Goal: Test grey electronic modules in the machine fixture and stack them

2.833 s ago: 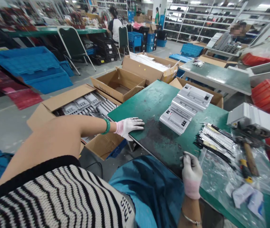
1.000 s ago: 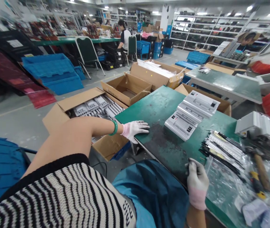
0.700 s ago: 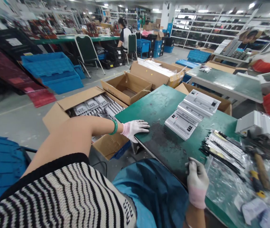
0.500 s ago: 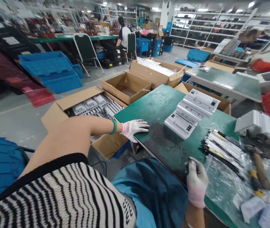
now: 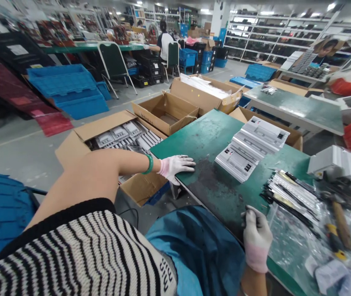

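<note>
My left hand, in a white glove with a pink cuff, lies flat with its fingers stretched on the corner of the green worktable. My right hand, gloved the same way, rests at the near table edge with its fingers curled in. Whatever they may hold is hidden. Beyond it, silver metal panels with black markings lie side by side on the table. To its right is a bundle of metal strips on clear plastic, with a hammer and a yellow-and-black tool handle beside it.
An open carton of metal parts stands left of the table, and another carton behind it. Silver housings sit at the table's right end. Blue crates and a chair stand farther left. Other people work in the background.
Both my hands keep their place and pose. The view has shifted slightly. At the far bench, a seated co-worker has stretched an arm out over the bench top.
</note>
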The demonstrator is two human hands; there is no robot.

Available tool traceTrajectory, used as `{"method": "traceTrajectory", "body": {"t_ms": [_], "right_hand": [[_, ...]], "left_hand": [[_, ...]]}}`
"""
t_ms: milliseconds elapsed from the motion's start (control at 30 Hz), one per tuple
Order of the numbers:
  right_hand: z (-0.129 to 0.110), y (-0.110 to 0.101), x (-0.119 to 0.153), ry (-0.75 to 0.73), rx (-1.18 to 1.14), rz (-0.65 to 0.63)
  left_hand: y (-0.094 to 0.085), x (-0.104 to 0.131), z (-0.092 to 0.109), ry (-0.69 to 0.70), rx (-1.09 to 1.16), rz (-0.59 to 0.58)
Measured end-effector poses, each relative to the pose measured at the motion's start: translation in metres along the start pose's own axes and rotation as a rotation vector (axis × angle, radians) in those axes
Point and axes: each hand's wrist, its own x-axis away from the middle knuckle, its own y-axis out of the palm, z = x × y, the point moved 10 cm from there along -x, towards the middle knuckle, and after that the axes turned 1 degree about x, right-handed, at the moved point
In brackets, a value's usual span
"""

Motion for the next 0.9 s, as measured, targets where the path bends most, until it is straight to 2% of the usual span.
{"method": "traceTrajectory", "body": {"t_ms": [900], "right_hand": [[-0.0083, -0.0023, 0.0007, -0.030, 0.024, 0.012]], "left_hand": [[0.0035, 0.0002, -0.0038, -0.011, 0.025, -0.005]]}}
